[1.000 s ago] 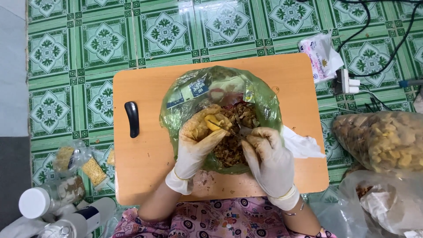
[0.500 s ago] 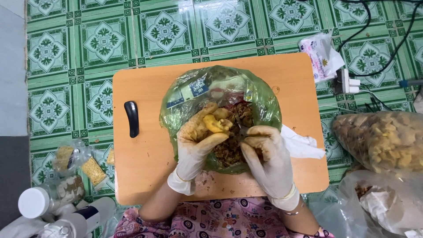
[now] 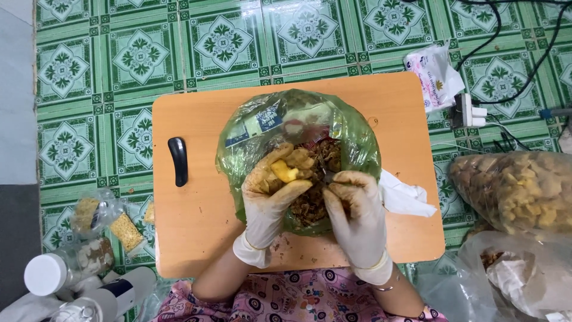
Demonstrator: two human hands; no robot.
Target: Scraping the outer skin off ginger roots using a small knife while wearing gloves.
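Over the middle of the small wooden table (image 3: pixel 196 238), the left hand (image 3: pixel 271 200) in its stained glove cups a yellow piece (image 3: pixel 284 173) in curled fingers, its long axis slanting toward the far right corner. The right hand (image 3: pixel 357 217) sits just beside it, fingers pinched narrow — whether it grips anything I cannot tell. Both hang above the open green plastic bag (image 3: pixel 351 131) of brown shredded food (image 3: pixel 313 200); bare table lies left, by the black handle (image 3: pixel 178 161) — a white tissue (image 3: pixel 405 197) right.
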